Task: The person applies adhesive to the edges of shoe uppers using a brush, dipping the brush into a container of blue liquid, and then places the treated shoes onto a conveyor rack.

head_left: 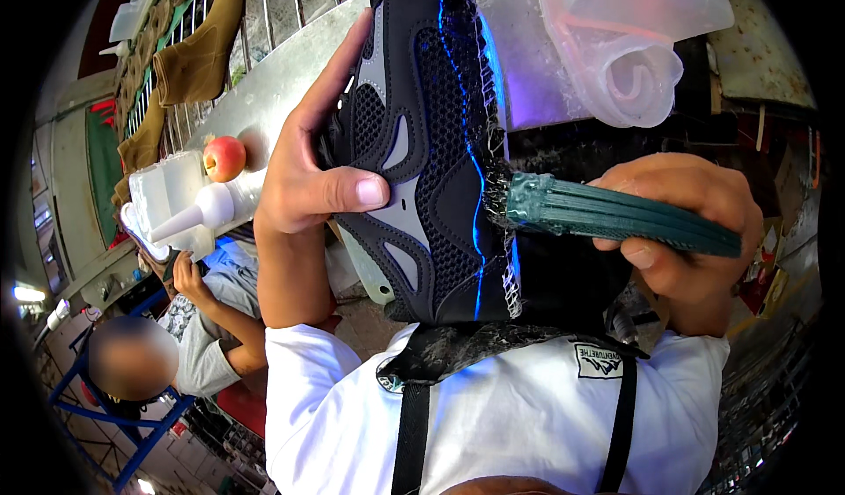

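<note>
A black and grey shoe upper [414,169] hangs on its side in front of my chest. My left hand [308,169] grips it, thumb pressed on a grey panel and fingers wrapped behind. Along its right edge runs a glowing blue line, with frayed pale threads beside it. My right hand [687,222] is closed around the dark green handle of a brush [607,213]. The brush's dark bristles touch the threaded edge of the shoe upper about midway along. What the fingers behind the shoe do is hidden.
A metal bench [299,64] holds an apple [224,158], a white nozzle bottle [211,207] and a clear tub [167,183]. Brown boots [207,46] stand on a barred rack. Translucent plastic containers [629,64] lie at upper right. Another person [211,319] sits at left.
</note>
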A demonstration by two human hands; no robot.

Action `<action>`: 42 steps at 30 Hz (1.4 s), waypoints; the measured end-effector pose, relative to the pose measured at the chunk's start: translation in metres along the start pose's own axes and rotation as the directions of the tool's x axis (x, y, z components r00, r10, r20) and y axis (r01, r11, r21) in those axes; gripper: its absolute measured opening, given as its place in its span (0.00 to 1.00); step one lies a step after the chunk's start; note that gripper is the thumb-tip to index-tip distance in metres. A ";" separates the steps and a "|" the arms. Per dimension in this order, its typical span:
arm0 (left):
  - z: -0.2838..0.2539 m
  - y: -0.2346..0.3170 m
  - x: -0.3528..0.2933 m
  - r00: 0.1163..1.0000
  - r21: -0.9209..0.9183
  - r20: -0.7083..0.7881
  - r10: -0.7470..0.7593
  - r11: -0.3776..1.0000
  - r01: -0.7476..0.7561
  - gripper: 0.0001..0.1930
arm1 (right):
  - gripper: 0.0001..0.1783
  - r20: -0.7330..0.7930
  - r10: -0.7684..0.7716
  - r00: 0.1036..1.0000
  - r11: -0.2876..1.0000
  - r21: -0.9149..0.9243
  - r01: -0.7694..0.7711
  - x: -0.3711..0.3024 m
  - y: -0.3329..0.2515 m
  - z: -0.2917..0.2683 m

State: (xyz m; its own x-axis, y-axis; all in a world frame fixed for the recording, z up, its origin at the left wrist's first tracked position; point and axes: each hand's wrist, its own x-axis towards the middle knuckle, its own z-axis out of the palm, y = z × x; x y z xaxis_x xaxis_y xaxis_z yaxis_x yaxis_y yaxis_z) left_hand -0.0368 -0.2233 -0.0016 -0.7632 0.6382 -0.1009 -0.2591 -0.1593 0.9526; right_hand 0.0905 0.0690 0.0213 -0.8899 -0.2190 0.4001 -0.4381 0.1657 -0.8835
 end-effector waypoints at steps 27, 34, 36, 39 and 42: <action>0.000 0.002 0.000 0.995 -0.054 -0.072 -0.075 0.996 0.071 0.52 | 0.17 0.172 0.120 0.978 0.992 -0.053 -0.113 0.021 -0.031 -0.027; 0.004 0.003 -0.002 0.989 -0.152 -0.094 -0.114 0.983 0.099 0.47 | 0.19 0.334 0.036 0.942 0.997 -0.072 -0.013 0.044 -0.037 -0.043; 0.006 0.003 -0.002 0.988 -0.199 -0.096 -0.124 0.975 0.103 0.45 | 0.18 0.452 0.015 0.892 0.989 -0.140 0.055 0.057 -0.044 -0.055; 0.013 0.008 -0.005 0.980 -0.246 -0.132 -0.147 0.963 0.111 0.43 | 0.16 0.577 -0.038 0.816 0.970 -0.174 0.168 0.075 -0.050 -0.068; 0.020 0.012 -0.002 0.977 -0.299 -0.134 -0.167 0.946 0.121 0.40 | 0.16 0.613 -0.067 0.787 0.977 -0.121 0.177 0.086 -0.048 -0.069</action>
State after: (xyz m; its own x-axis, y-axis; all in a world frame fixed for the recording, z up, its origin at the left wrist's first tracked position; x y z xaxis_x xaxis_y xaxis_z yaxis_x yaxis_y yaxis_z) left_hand -0.0260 -0.2116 0.0156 -0.7813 0.5494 -0.2963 -0.5149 -0.2988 0.8035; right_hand 0.0265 0.1085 0.1143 -0.5930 -0.7732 0.2247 -0.6010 0.2393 -0.7626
